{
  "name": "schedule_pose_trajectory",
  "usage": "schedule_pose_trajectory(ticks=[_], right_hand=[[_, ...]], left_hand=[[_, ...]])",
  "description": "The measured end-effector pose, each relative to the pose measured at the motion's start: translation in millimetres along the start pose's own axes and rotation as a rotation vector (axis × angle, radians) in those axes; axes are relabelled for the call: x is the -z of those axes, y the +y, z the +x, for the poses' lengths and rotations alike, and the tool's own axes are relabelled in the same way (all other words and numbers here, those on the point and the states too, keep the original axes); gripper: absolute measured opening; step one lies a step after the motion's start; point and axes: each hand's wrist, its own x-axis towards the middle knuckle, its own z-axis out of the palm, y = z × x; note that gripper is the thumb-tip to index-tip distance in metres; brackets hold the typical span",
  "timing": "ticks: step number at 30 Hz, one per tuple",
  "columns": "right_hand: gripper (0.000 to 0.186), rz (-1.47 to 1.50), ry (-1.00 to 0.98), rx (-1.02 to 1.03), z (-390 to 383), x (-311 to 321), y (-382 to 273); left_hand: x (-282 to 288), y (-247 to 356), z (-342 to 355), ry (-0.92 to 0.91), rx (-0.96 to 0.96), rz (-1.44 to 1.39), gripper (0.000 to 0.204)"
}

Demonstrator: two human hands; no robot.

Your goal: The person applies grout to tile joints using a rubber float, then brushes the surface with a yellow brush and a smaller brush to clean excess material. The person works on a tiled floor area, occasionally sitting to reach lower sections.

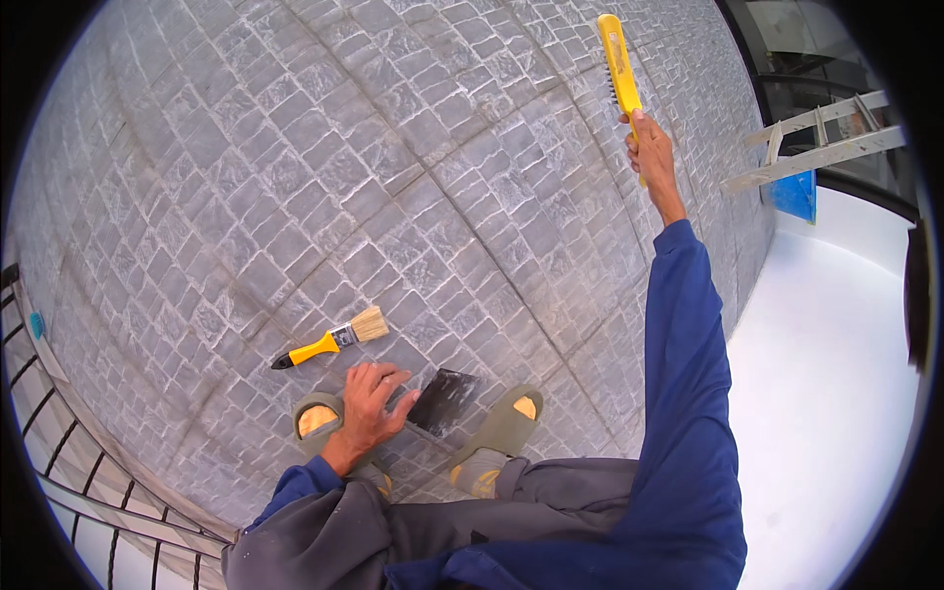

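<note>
My right hand [651, 152] is wrapped round the handle of a yellow wire brush [619, 64], held out at arm's length toward the upper right over the grey stone-patterned paving [413, 216]. My left hand [379, 403] is low in the middle, its fingers apart and bent, beside a flat, dark rectangular piece [444, 398] on the paving; whether it touches that piece I cannot tell. Just above that hand lies a paintbrush [329, 342] with a yellow-and-black handle and pale bristles. My feet, in olive slides [513, 421], are at the lower middle.
An aluminium ladder [801, 159] reaches in at the upper right, by a blue sheet [795, 197] and a dark glazed frame. A white surface [806, 374] borders the paving on the right. A black railing [84, 457] curves along the lower left, with a small blue object [36, 324] near it.
</note>
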Motion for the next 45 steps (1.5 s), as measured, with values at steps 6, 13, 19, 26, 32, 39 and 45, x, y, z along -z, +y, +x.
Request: schedule_pose_trajectory(ticks=[6, 13, 19, 26, 32, 39, 45], right_hand=[[0.037, -0.268, -0.150, 0.619, -144, -137, -11], [0.040, -0.542, -0.435, 0.623, -106, -125, -17], [0.047, -0.580, -0.256, 0.276, -64, 11, -40], [0.069, -0.141, -0.711, 0.458, -257, -3, -56], [0.070, 0.136, -0.544, 0.668, -329, -138, -44], [0.040, 0.156, -0.099, 0.585, -339, -120, 25], [0.015, 0.274, 0.306, 0.093, -345, -108, 102]], left_hand=[[-2, -2, -5, -0.035, -0.012, 0.009, 0.030], [-2, 1, -4, -0.008, -0.032, 0.024, 0.028], [3, 1, -9, 0.018, -0.006, -0.017, 0.026], [-11, 51, 38, -0.301, 0.511, -0.930, 0.042], [-10, 56, 71, -0.280, 0.643, -0.461, 0.053], [156, 50, 111, -0.271, 0.608, 0.042, 0.037], [168, 59, 177, -0.325, 0.232, 0.587, 0.033]])
